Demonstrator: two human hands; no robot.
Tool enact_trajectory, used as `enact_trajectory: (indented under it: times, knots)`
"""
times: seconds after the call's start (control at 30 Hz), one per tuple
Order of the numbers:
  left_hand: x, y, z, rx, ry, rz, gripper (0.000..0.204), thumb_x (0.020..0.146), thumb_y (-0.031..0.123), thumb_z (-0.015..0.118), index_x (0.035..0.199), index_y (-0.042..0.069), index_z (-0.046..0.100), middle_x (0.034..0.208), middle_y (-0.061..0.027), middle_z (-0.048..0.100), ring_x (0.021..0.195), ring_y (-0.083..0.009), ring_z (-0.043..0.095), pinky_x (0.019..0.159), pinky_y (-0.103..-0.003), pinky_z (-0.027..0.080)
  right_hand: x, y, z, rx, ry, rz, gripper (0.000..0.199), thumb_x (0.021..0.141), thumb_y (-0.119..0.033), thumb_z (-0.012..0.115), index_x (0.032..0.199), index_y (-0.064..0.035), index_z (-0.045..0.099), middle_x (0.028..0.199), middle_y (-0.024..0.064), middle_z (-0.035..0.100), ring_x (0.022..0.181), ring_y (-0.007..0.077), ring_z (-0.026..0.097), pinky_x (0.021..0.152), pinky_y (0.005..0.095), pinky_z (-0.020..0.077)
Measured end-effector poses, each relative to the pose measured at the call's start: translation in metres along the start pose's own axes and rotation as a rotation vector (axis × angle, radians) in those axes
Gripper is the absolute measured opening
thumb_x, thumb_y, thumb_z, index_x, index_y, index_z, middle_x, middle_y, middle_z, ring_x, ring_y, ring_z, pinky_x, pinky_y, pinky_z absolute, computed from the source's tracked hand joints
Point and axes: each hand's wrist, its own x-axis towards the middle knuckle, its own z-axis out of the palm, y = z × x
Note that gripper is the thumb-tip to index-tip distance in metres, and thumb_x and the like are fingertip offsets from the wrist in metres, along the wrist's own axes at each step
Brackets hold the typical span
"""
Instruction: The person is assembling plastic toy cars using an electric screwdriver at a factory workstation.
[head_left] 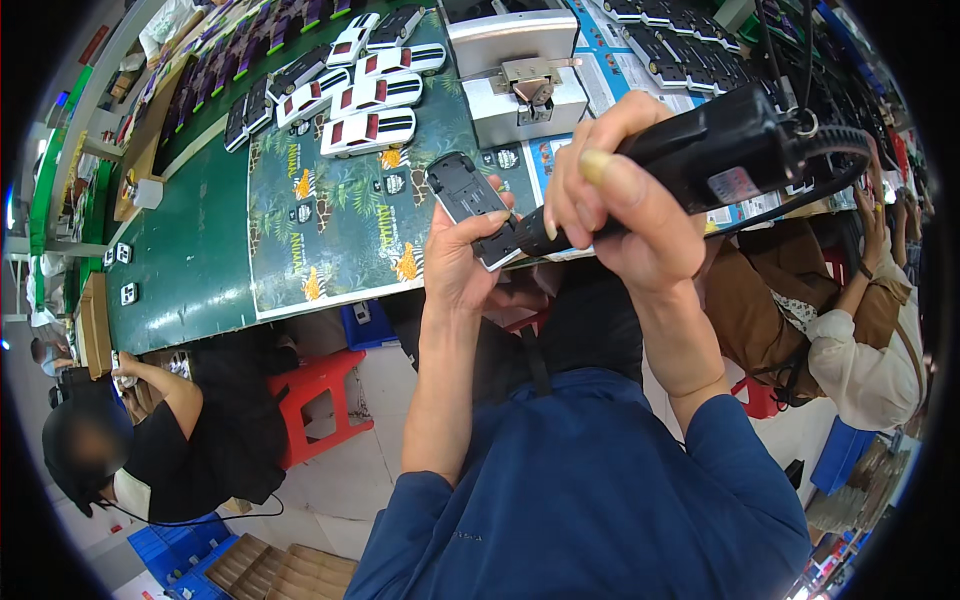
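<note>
My left hand point(462, 248) grips a toy car point(466, 190) turned underside up, its black base facing me and a white edge showing. In my right hand point(630, 190) is a black electric screwdriver point(705, 150), held level with its cable leaving the rear end. The screwdriver's tip end meets the near part of the car's base; my fingers hide the exact contact point. Several white toy cars with black stripes point(370, 132) stand on the table just beyond my left hand.
A metal fixture point(525, 85) stands on the table ahead. More cars point(665, 60) lie base up at the back right. Purple parts point(215, 70) line the back left. Co-workers sit at left point(150, 440) and right point(850, 330). A red stool point(320, 405) stands at left.
</note>
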Motion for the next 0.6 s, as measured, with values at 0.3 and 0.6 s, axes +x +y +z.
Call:
enact_trajectory:
  times: [0.3, 0.6]
  knots:
    - [0.002, -0.002, 0.003, -0.058, 0.043, -0.046, 0.040, 0.086, -0.005, 0.065, 0.121, 0.007, 0.050, 0.111, -0.0096, 0.062, 0.096, -0.0236, 0.065, 0.080, -0.043, 0.059, -0.007, 0.022, 0.005, -0.049, 0.048, -0.069, 0.019, 0.085, -0.007, 0.071, 0.083, -0.0016, 0.053, 0.061, 0.0051, 0.054, 0.048, 0.0094, 0.049, 0.050, 0.0260, 0.0434]
    - [0.011, -0.010, 0.003, -0.136, 0.075, -0.086, 0.055, 0.091, 0.054, 0.062, 0.113, 0.003, 0.054, 0.098, -0.0097, 0.062, 0.091, -0.0228, 0.065, 0.080, -0.040, 0.058, -0.005, 0.028, 0.000, -0.160, -0.106, -0.091, 0.025, 0.082, -0.006, 0.074, 0.081, -0.0041, 0.049, 0.062, 0.0055, 0.055, 0.053, 0.0115, 0.051, 0.055, 0.0270, 0.0448]
